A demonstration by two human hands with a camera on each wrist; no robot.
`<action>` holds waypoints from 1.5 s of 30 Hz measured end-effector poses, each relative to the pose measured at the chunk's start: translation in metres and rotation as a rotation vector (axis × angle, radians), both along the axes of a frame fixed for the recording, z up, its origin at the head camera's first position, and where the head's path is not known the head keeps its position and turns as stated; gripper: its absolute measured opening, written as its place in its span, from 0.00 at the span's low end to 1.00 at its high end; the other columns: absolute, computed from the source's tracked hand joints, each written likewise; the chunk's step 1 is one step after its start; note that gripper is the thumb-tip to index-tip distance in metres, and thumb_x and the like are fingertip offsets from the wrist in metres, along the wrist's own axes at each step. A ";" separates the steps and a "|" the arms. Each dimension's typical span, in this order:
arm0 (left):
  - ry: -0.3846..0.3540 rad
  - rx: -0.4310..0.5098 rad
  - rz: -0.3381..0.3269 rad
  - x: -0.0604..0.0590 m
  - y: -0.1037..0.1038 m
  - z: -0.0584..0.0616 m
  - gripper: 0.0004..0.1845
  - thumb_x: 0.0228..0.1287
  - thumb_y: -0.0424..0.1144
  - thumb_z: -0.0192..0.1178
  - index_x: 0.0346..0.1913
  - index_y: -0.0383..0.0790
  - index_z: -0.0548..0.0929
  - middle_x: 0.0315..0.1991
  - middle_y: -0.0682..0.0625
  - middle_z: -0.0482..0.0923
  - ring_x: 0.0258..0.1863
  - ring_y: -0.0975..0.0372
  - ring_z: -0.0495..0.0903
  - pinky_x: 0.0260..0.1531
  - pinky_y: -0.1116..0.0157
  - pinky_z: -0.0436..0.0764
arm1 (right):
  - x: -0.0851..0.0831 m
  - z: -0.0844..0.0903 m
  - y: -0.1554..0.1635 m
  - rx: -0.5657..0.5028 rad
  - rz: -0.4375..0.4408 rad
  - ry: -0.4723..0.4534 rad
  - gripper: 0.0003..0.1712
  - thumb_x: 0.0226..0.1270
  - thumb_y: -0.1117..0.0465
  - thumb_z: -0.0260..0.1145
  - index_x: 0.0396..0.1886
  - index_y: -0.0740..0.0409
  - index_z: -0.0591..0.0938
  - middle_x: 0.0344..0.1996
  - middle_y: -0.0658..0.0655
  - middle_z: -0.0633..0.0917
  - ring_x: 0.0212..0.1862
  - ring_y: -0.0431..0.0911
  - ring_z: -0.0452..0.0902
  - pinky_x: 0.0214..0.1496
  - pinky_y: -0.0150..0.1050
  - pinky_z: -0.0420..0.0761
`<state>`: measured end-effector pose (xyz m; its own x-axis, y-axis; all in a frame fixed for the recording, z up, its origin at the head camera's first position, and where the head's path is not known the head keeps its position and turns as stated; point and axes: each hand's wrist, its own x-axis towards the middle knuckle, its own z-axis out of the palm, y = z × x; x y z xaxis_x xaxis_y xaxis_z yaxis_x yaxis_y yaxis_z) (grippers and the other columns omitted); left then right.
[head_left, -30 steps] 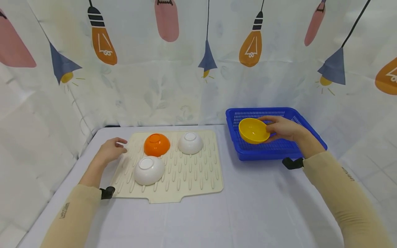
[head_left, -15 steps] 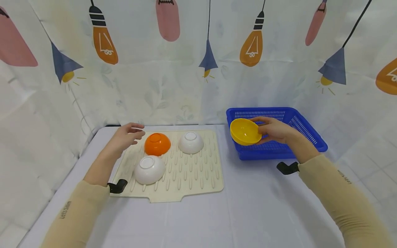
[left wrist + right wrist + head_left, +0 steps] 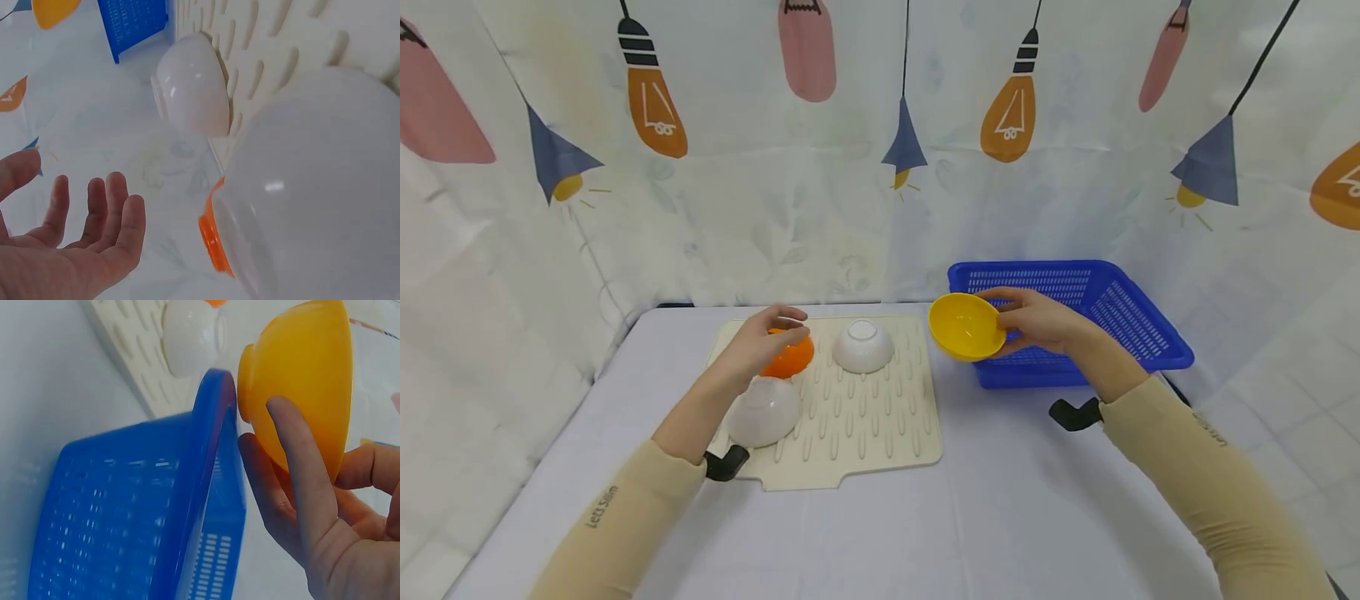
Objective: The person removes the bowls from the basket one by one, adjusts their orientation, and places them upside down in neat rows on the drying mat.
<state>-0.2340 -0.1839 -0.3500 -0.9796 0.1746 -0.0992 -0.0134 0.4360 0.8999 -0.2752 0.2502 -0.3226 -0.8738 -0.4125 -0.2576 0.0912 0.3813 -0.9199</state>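
My right hand (image 3: 1037, 321) grips a yellow bowl (image 3: 964, 327) at its right side, thumb at the rim and fingers under the outside, in the air by the left edge of the blue basket (image 3: 1030, 379). The left hand (image 3: 756, 346) hovers over the drying mat (image 3: 865, 433) with relaxed fingers, holding nothing. It partly hides an upturned orange bowl (image 3: 793, 360). Nearer me sits an upturned white bowl (image 3: 766, 414); a second white bowl (image 3: 862, 347) lies upside down at the back of the mat. The left wrist view shows the left palm (image 3: 69, 269) apart from the bowls.
A white cloth (image 3: 1000, 508) covers the table around the mat. Behind the table hangs a curtain (image 3: 820, 217) printed with lamps. The slotted basket stands at the back right, with its raised rim (image 3: 215, 394) close to the yellow bowl in the right wrist view.
My right hand has carried the yellow bowl leftward from over the basket to past its left edge. The left hand has moved right, from the mat's left edge to above the orange bowl.
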 end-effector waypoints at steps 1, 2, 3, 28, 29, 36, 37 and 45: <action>-0.006 0.005 -0.010 0.001 0.004 -0.001 0.24 0.77 0.47 0.59 0.69 0.40 0.71 0.69 0.38 0.67 0.66 0.39 0.68 0.68 0.41 0.66 | 0.000 0.000 -0.003 -0.004 0.005 0.001 0.37 0.71 0.72 0.57 0.79 0.59 0.61 0.67 0.72 0.72 0.54 0.62 0.81 0.51 0.54 0.85; -0.011 0.010 -0.018 0.002 0.008 -0.001 0.24 0.77 0.47 0.59 0.68 0.41 0.71 0.69 0.39 0.68 0.66 0.40 0.68 0.68 0.41 0.66 | 0.000 -0.001 -0.006 -0.007 0.008 0.000 0.37 0.71 0.72 0.57 0.79 0.59 0.62 0.66 0.72 0.72 0.54 0.62 0.81 0.51 0.54 0.85; -0.016 0.010 -0.024 0.004 0.012 -0.002 0.24 0.77 0.48 0.59 0.68 0.42 0.72 0.69 0.40 0.69 0.66 0.41 0.69 0.67 0.41 0.66 | 0.000 -0.001 -0.008 -0.007 0.012 0.000 0.37 0.71 0.72 0.57 0.79 0.59 0.62 0.66 0.72 0.72 0.53 0.62 0.82 0.51 0.54 0.85; -0.161 0.353 -0.104 0.011 0.069 -0.025 0.29 0.80 0.48 0.54 0.73 0.36 0.64 0.68 0.33 0.67 0.65 0.41 0.72 0.61 0.50 0.79 | 0.013 -0.021 -0.076 -0.095 -0.012 -0.048 0.36 0.70 0.73 0.57 0.76 0.52 0.68 0.62 0.68 0.76 0.51 0.60 0.83 0.52 0.59 0.84; -0.173 0.364 -0.106 0.011 0.069 -0.025 0.29 0.81 0.49 0.54 0.74 0.36 0.63 0.68 0.32 0.67 0.65 0.40 0.72 0.60 0.51 0.79 | 0.014 -0.022 -0.078 -0.096 -0.018 -0.054 0.36 0.69 0.73 0.57 0.76 0.52 0.68 0.61 0.68 0.76 0.51 0.60 0.83 0.52 0.60 0.84; -0.225 0.426 -0.127 0.014 0.072 -0.026 0.31 0.82 0.51 0.51 0.76 0.37 0.61 0.65 0.34 0.70 0.65 0.37 0.72 0.55 0.53 0.82 | 0.018 -0.029 -0.091 -0.107 -0.043 -0.087 0.36 0.70 0.73 0.57 0.77 0.52 0.67 0.63 0.69 0.74 0.53 0.61 0.82 0.55 0.61 0.82; -0.231 0.432 -0.128 0.014 0.072 -0.026 0.30 0.82 0.51 0.50 0.76 0.38 0.61 0.65 0.34 0.71 0.64 0.38 0.73 0.55 0.53 0.83 | 0.019 -0.030 -0.092 -0.108 -0.043 -0.091 0.36 0.70 0.73 0.57 0.77 0.52 0.67 0.63 0.69 0.73 0.53 0.61 0.81 0.54 0.60 0.82; -0.250 0.484 -0.144 0.011 0.071 -0.033 0.31 0.82 0.52 0.50 0.77 0.39 0.60 0.62 0.36 0.73 0.56 0.46 0.80 0.56 0.50 0.82 | 0.021 -0.034 -0.104 -0.147 -0.056 -0.123 0.37 0.70 0.74 0.56 0.77 0.50 0.66 0.65 0.69 0.71 0.55 0.61 0.81 0.55 0.61 0.81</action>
